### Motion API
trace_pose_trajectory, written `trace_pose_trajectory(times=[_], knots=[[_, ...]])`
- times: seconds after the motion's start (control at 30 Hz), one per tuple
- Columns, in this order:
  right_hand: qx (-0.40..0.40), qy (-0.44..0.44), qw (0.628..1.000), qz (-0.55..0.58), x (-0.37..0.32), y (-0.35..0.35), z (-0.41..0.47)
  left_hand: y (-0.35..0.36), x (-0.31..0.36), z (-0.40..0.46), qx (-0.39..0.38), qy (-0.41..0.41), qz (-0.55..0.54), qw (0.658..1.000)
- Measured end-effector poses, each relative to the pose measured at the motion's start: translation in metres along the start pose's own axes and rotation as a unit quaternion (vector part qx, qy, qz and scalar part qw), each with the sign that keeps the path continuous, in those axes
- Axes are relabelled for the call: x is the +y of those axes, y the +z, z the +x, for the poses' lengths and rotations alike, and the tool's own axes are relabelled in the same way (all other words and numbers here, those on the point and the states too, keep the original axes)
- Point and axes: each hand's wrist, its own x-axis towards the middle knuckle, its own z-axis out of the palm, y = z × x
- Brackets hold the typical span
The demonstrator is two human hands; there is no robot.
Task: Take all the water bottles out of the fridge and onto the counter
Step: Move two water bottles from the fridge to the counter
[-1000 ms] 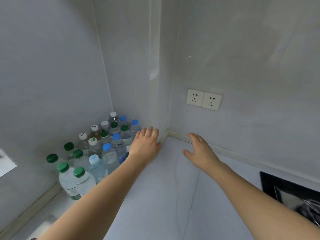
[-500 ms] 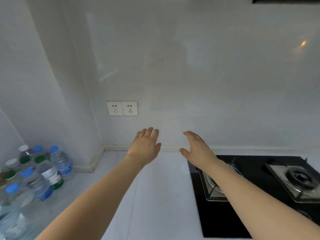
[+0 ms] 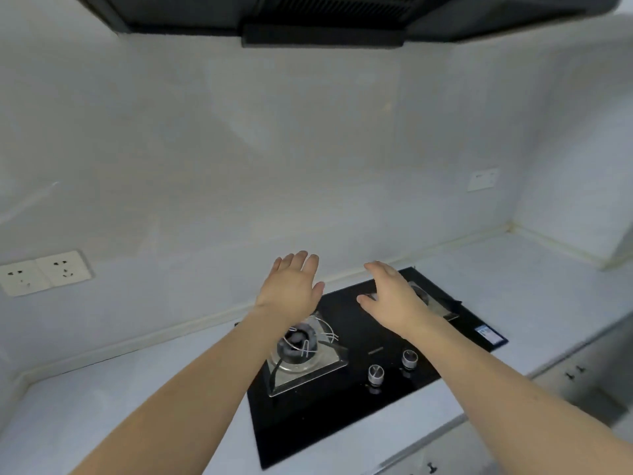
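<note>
My left hand (image 3: pixel 291 289) is stretched forward with straight fingers and holds nothing; it hovers above the left burner of the hob. My right hand (image 3: pixel 390 296) is also extended, fingers relaxed and empty, over the middle of the black hob. No water bottle and no fridge are in this view. The white counter (image 3: pixel 102 399) runs left and right of the hob.
A black glass gas hob (image 3: pixel 356 382) with a left burner (image 3: pixel 298 347), a right burner (image 3: pixel 431 299) and two knobs (image 3: pixel 392 366) lies in the counter. A range hood (image 3: pixel 322 18) hangs above. Wall sockets (image 3: pixel 44 272) sit at left, another socket (image 3: pixel 483 179) at right.
The view has swung right: the cluster of bottles in the left corner has left the frame and the hob now fills the middle. Both hands stay extended and empty.
</note>
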Motion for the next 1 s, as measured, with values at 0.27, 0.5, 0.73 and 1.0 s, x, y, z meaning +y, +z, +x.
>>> trace_pose_trajectory(times=[0.27,0.5,0.73,1.0], knots=[[0.049,0.096,0.994,-0.032,0.137,-0.092,-0.054,0.009,0.166,0.061,0.012,0.106,-0.053,0.993],[0.079,0.191,0.977,-0.050,0.230,-0.151,-0.112,0.002,0.294,0.103,0.015,0.211,-0.080,0.974],[0.131,0.295,0.945,-0.057,0.306,-0.200,-0.158,0.010,0.410,0.141,0.016,0.328,-0.095,0.940],[0.166,0.374,0.910,-0.064,0.388,-0.235,-0.172,0.028,0.514,0.194,0.020,0.415,-0.126,0.901]])
